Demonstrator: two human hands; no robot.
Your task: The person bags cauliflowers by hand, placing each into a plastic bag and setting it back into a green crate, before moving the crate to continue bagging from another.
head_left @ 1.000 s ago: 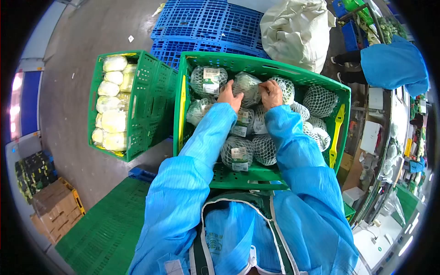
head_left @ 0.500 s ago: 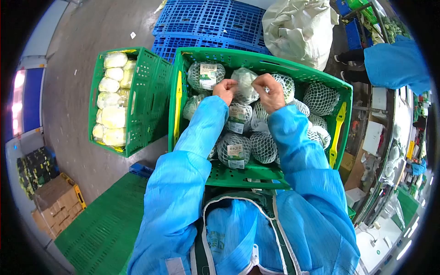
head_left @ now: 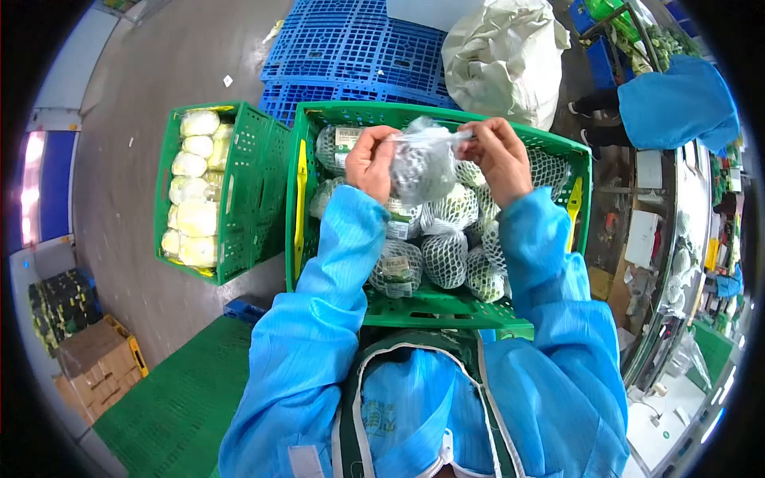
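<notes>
From the head camera, looking down past the blue sleeves, both hands are up over the big green crate [head_left: 434,309] with a bagged vegetable [head_left: 422,169] between them. The left hand [head_left: 368,159] has its grip closed round the left side of the bagged vegetable, fingers curled onto the clear plastic. The right hand [head_left: 502,155] has a narrow, pinching grip on the stretched top edge of the plastic, thumb and fingers pressed together on it. The bagged vegetable hangs in the air above the far half of the crate, clear of the netted vegetables [head_left: 445,259] packed below it, some of them with printed labels. Just beside the crate on the left stands a second green crate [head_left: 251,183] filled with pale cabbages [head_left: 191,191]. Beyond both lie blue pallets [head_left: 351,48] and a bulging white sack [head_left: 502,56]. At the far right a person in a blue coat [head_left: 677,103] bends over, and cardboard boxes [head_left: 100,366] sit at the lower left
</notes>
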